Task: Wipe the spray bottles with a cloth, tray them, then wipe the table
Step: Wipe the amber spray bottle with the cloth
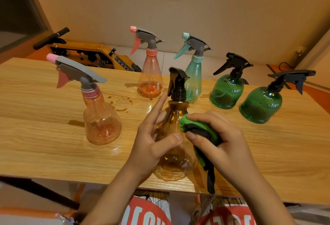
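My left hand (153, 139) holds an amber spray bottle (175, 157) with a black trigger head at the table's near edge, thumb across its front and index finger pointing up. My right hand (221, 142) grips a bunched green cloth (200, 130) with black trim and presses it to the bottle's right shoulder. On the wooden table (44, 135) stand two pink bottles (100, 116) (150, 80), a teal bottle (193, 76), and two dark green bottles (226, 91) (261, 103). No tray shows.
Brown liquid drops and small puddles (121, 103) lie on the table between the pink bottles and around the far bottles' bases. A yellow machine with a black handle (89, 53) sits behind the table's far left edge. A wall runs close behind.
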Tool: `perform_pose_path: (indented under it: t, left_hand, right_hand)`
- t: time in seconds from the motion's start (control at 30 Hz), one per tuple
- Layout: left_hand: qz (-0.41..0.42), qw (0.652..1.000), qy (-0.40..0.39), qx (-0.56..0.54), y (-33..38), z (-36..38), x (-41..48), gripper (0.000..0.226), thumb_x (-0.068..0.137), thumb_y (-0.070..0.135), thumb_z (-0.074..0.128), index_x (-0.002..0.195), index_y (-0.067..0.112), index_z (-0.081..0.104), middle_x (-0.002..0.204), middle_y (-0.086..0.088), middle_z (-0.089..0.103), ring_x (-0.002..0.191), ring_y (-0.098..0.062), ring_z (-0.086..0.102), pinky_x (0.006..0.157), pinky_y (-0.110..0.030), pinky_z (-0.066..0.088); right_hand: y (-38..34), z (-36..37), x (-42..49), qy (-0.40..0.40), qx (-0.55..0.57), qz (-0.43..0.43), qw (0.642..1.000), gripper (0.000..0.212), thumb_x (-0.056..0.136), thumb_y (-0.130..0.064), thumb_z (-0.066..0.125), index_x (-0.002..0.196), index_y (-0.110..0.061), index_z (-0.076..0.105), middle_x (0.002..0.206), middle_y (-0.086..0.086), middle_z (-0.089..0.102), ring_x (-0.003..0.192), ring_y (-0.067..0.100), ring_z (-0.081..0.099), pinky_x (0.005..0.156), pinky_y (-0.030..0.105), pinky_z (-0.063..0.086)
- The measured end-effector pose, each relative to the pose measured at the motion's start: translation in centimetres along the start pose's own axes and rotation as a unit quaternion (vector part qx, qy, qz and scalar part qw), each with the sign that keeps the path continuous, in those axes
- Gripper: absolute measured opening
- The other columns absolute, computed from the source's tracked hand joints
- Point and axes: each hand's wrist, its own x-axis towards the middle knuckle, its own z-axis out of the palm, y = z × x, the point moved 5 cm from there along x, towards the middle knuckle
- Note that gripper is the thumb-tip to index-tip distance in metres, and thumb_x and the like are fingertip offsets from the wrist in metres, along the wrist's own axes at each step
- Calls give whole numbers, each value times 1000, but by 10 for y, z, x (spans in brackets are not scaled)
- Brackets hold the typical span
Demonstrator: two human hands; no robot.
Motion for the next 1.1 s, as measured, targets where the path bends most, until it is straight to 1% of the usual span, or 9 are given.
perform_pose_path:
  t: [0.07, 0.13, 0.23, 0.4, 0.6, 0.73, 0.93, 1.0, 1.1]
  left_hand:
    - [2, 1000, -2, 16, -2, 2, -1, 89, 70, 39, 79, 149, 54, 41, 154, 19, 50, 145, -5, 42, 113, -48, 45]
    - [-4, 1000, -20, 8, -2, 6, -2, 84, 70, 45, 75, 144, 62, 41, 150, 33, 46, 141, 11, 39, 108, -24, 45]
    - [-19, 998, -56, -21, 2, 9, -2, 83, 73, 41, 65, 150, 58, 38, 153, 37, 39, 143, 13, 33, 101, -5, 37]
    - [-15, 995, -97, -33, 6, 17, -3, 89, 79, 32, 69, 158, 37, 28, 149, 38, 44, 141, 6, 42, 101, -13, 45]
    - [-8, 996, -94, 10, 5, 18, -3, 85, 81, 39, 68, 158, 44, 30, 164, 23, 32, 153, -4, 26, 125, -51, 25]
    - [0, 996, -87, 9, 4, 19, -1, 85, 81, 38, 69, 157, 43, 32, 163, 22, 34, 153, -4, 28, 125, -54, 26]
    - [-2, 997, -83, -2, 3, 17, -1, 84, 80, 33, 69, 156, 37, 33, 159, 20, 42, 149, -6, 36, 120, -36, 36]
    - [1, 996, -92, 3, 2, 20, -1, 83, 81, 33, 68, 155, 38, 32, 158, 25, 41, 149, -3, 35, 118, -28, 37]
    - [8, 996, -84, 8, 3, 20, 0, 82, 80, 34, 68, 155, 40, 33, 161, 24, 37, 151, -2, 31, 123, -37, 32]
  right_hand:
    - [4, -3, 2, 28, 5, 26, 999, 28, 90, -35, 70, 117, -29, 71, 108, -17, 69, 107, 7, 65, 87, 15, 47]
    - [6, -5, 4, 53, 9, 51, 997, 26, 90, -36, 69, 116, -31, 71, 109, -19, 70, 108, 6, 65, 86, 14, 47]
    - [6, -7, 5, 74, 16, 67, 995, 21, 91, -35, 68, 111, -40, 67, 106, -24, 68, 103, 1, 65, 81, 9, 45]
    - [11, -14, 2, 68, 24, 88, 993, 21, 90, -32, 72, 111, -32, 73, 105, -22, 72, 103, 1, 66, 83, 12, 47]
    - [10, -26, 2, 23, 15, 75, 997, 24, 87, -35, 79, 111, -33, 75, 105, -21, 73, 104, 3, 67, 85, 15, 51]
    - [10, -23, 10, 69, 4, 69, 995, 26, 88, -27, 77, 113, -27, 75, 104, -18, 73, 104, 3, 67, 85, 17, 52]
    - [5, -29, 7, -45, 41, 109, 992, 20, 83, -33, 80, 102, -34, 77, 96, -19, 75, 95, 3, 70, 79, 14, 51]
    - [5, -34, 12, -3, 10, 99, 995, 21, 84, -27, 80, 104, -34, 76, 97, -19, 75, 97, 1, 68, 81, 13, 51]
    - [3, -21, 9, 72, 8, 80, 994, 24, 86, -18, 80, 109, -25, 77, 100, -17, 74, 100, -1, 67, 83, 10, 49]
